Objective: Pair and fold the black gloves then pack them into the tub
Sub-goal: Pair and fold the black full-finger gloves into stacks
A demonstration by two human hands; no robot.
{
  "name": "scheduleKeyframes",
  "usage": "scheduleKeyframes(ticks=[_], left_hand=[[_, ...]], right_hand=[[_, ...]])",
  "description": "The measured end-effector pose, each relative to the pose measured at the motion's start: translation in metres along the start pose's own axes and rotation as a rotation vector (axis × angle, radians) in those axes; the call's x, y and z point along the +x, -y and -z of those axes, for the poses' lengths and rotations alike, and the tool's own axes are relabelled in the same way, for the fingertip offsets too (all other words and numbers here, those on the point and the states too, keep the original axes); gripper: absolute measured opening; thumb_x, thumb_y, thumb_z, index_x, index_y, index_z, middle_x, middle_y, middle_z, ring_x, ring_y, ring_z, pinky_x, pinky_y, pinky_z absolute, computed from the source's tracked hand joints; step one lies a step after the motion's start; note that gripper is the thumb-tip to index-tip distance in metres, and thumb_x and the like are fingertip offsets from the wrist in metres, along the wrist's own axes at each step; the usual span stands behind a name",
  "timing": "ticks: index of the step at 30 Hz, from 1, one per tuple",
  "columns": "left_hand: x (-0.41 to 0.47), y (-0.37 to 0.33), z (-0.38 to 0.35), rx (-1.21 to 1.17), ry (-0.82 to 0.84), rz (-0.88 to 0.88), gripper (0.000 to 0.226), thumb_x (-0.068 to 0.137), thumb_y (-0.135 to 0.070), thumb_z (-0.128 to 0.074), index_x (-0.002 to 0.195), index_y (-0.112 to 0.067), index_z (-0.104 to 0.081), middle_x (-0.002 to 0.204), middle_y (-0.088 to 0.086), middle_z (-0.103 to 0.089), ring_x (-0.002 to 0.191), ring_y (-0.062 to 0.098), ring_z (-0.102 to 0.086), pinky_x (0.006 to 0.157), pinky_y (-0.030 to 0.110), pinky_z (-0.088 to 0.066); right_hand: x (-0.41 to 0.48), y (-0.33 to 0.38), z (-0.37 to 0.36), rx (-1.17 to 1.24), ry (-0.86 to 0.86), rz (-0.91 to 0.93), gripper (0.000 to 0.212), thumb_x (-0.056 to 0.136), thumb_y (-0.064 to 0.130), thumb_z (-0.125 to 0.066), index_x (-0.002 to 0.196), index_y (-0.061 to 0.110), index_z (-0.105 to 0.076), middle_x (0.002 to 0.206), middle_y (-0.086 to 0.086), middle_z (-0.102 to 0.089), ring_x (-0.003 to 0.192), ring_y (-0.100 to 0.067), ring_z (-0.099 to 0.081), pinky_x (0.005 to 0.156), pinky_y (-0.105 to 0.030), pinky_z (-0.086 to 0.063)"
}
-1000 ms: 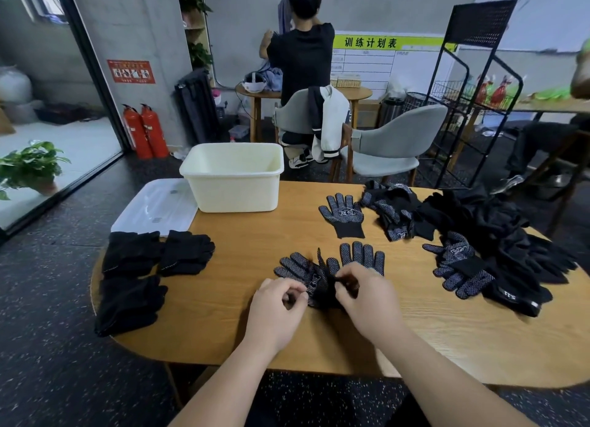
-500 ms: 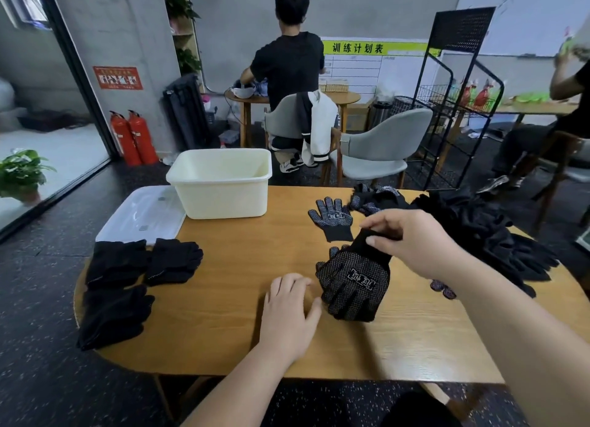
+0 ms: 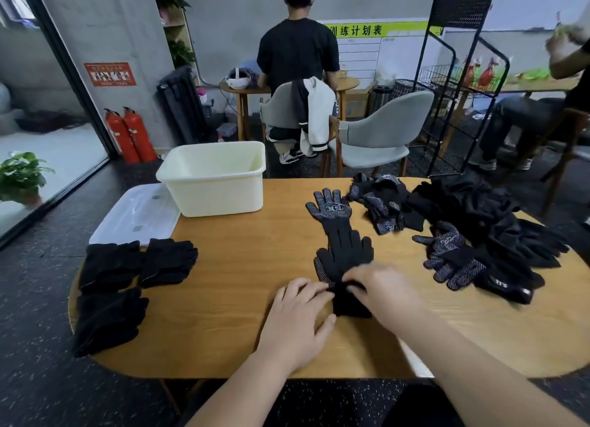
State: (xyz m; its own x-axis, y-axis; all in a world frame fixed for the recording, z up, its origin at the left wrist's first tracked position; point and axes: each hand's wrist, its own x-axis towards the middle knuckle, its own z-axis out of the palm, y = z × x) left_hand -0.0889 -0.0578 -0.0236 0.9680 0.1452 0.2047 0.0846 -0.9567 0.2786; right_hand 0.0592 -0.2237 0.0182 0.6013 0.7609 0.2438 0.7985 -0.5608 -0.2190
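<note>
Left hand [image 3: 300,318] lies flat, fingers straight, touching the stacked black gloves [image 3: 346,260]; right hand [image 3: 381,294] pinches their near cuff.

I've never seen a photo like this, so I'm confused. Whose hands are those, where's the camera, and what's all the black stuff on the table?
There is no robot, just a person. The camera sits on their head and looks down, so you see their own arms. The left hand and right hand both touch a pair of black gloves lying on the wooden table; the right one is blurred, so its grip is unclear. On the right lies a messy pile of gloves. On the left lie folded gloves. Behind them stands a cream tub with a clear lid beside it.
</note>
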Motion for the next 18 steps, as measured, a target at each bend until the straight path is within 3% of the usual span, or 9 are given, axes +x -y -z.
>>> scheduleKeyframes(ticks=[4,10,14,18], left_hand=[[0.0,0.0,0.0,-0.007,0.001,-0.011,0.052,0.105,-0.057,-0.035,0.148,-0.038,-0.056,0.154,-0.026,-0.041,0.147,0.007,-0.025,0.122,0.034,-0.025],[-0.001,-0.002,0.001,-0.001,0.031,-0.072,0.049,0.106,-0.056,-0.034,0.142,-0.038,-0.062,0.149,-0.025,-0.047,0.145,0.008,-0.029,0.121,0.036,-0.026],[-0.001,-0.003,0.001,-0.012,0.01,-0.068,0.048,0.105,-0.055,-0.037,0.137,-0.035,-0.068,0.147,-0.023,-0.051,0.143,0.009,-0.032,0.12,0.038,-0.029],[-0.003,-0.003,0.001,-0.022,0.008,-0.066,0.049,0.106,-0.055,-0.036,0.139,-0.036,-0.067,0.148,-0.025,-0.05,0.143,0.007,-0.031,0.12,0.035,-0.028]], right_hand=[[-0.016,-0.006,-0.031,-0.021,-0.186,0.012,0.022,0.079,0.024,-0.09,0.098,0.029,-0.081,0.094,0.014,-0.075,0.085,-0.016,-0.068,0.066,-0.03,-0.053],[-0.013,-0.005,-0.022,-0.011,-0.455,0.069,0.012,0.094,0.016,-0.077,0.106,0.018,-0.078,0.097,0.005,-0.071,0.086,-0.02,-0.063,0.07,-0.034,-0.054],[-0.038,-0.001,-0.039,-0.063,-0.384,0.154,0.017,0.092,0.013,-0.08,0.108,0.02,-0.077,0.1,0.006,-0.068,0.086,-0.019,-0.059,0.07,-0.037,-0.05],[-0.051,0.0,-0.054,-0.064,-0.342,0.121,0.02,0.09,0.014,-0.081,0.107,0.023,-0.078,0.101,0.008,-0.07,0.087,-0.017,-0.061,0.071,-0.034,-0.049]])
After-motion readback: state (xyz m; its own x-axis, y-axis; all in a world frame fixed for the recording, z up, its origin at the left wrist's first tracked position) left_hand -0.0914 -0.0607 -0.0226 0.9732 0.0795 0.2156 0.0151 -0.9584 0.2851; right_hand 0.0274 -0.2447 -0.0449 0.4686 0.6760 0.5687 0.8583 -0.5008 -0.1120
